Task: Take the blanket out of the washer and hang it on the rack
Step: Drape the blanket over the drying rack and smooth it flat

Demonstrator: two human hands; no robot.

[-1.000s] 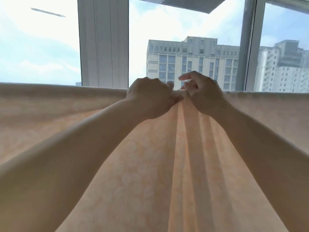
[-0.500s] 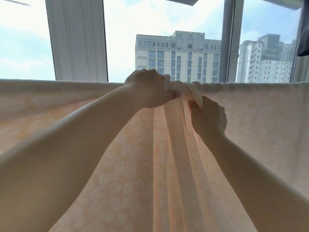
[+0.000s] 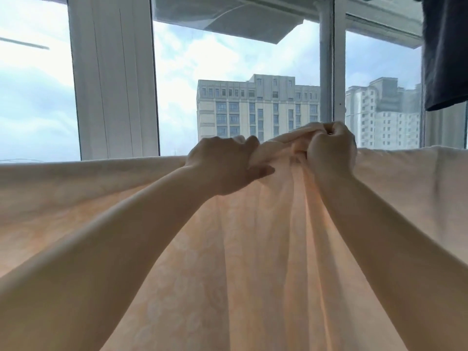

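Note:
A pale peach blanket [image 3: 253, 262] with a faint leaf pattern hangs in front of me, its top edge running straight across the view at about hand height. The rack under that edge is hidden by the cloth. My left hand [image 3: 222, 165] grips a bunched fold at the top edge, a little left of the middle. My right hand [image 3: 329, 145] is closed in a fist on the same bunch just to the right, lifting it slightly above the line of the edge. Long folds fall from the bunch down toward me.
Behind the blanket stands a large window with white frames [image 3: 114, 79], showing sky and tall buildings. A dark garment [image 3: 445, 51] hangs at the top right, close to the blanket's right end.
My right hand has risen from below the edge and now grips the bunch from the right, higher up. The gathered fold has grown between both hands. My view has tilted down and left.

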